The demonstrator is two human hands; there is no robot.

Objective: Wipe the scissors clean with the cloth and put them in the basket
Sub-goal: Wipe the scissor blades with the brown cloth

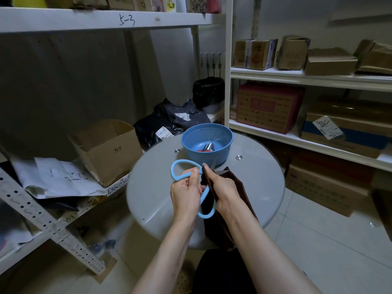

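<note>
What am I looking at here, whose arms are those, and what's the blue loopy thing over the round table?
No machine here: these are a person's two bare arms, seen in one picture from a camera worn on their head, looking forward and down. The left hand grips the scissors by their blue handles. The right hand holds a dark brown cloth, pinched round the blades. Below is a round grey table with a blue basket on it; a few metal tools lie inside, too small to name. Shelves with cardboard boxes stand around.
</note>
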